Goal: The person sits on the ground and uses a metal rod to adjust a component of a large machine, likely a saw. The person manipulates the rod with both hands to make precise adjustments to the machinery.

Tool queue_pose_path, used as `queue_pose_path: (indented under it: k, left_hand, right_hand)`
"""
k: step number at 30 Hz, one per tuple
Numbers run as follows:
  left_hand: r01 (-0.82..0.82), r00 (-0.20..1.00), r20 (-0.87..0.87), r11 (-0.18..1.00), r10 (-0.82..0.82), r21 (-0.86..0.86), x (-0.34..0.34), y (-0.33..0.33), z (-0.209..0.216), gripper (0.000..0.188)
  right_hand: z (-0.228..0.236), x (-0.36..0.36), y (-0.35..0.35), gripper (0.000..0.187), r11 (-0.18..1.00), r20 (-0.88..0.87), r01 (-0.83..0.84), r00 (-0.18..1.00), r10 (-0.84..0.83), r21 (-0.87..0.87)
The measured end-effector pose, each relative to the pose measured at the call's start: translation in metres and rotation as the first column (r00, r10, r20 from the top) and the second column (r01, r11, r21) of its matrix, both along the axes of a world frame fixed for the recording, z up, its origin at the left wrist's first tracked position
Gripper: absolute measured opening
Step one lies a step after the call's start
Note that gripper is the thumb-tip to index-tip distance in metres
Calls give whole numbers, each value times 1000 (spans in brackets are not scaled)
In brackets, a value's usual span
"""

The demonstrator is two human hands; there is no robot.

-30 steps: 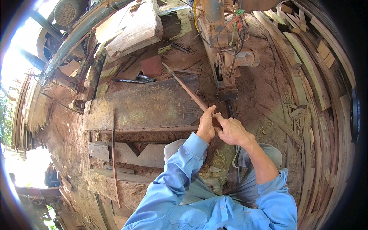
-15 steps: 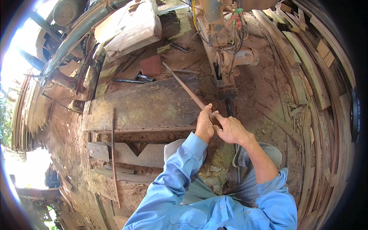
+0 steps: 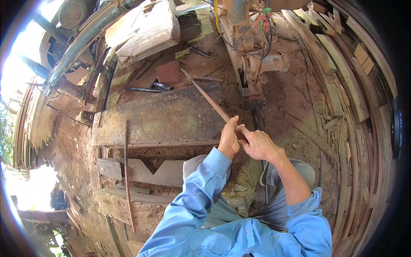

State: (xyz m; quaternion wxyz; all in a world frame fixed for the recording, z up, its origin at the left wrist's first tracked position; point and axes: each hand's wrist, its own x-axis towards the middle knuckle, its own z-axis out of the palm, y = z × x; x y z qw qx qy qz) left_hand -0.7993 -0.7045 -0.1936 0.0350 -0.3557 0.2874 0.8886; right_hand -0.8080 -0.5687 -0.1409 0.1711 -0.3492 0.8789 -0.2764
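While both hands stay clamped on its near end, the thin wooden strip (image 3: 207, 97) barely shifts from a second ago, still slanting up and away over the weathered plank (image 3: 158, 120). The left hand (image 3: 229, 139) pinches it from the left; the right hand (image 3: 257, 144) closes just behind, touching. Beyond the plank's far right corner stands a dusty machine (image 3: 250, 64); a thin slat (image 3: 127, 171) crosses its near left edge.
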Motion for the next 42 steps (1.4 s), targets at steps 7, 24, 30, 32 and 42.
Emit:
queue_pose_path:
  k: [7,24,30,32,42]
  left_hand:
    - [-28,1000,3,999,28,-22,2,3,7,41]
    - [-24,1000,2,999,24,-29,3,4,12,37]
    - [-17,1000,12,1000,17,-3,2,3,6,39]
    - [-11,1000,5,1000,11,-5,1,2,3,39]
    - [0,1000,20,999,1,-33,1,1,3,41]
  right_hand:
    - [2,0,0,35,1000,7,0,1000,0,16]
    - [4,1,0,36,999,13,1,1000,-1,39]
    - [5,1,0,35,1000,-5,-1,1000,1,16]
    - [2,1,0,34,1000,-13,-4,1000,4,14]
    - [1,1,0,32,1000,-14,4,1000,-4,2]
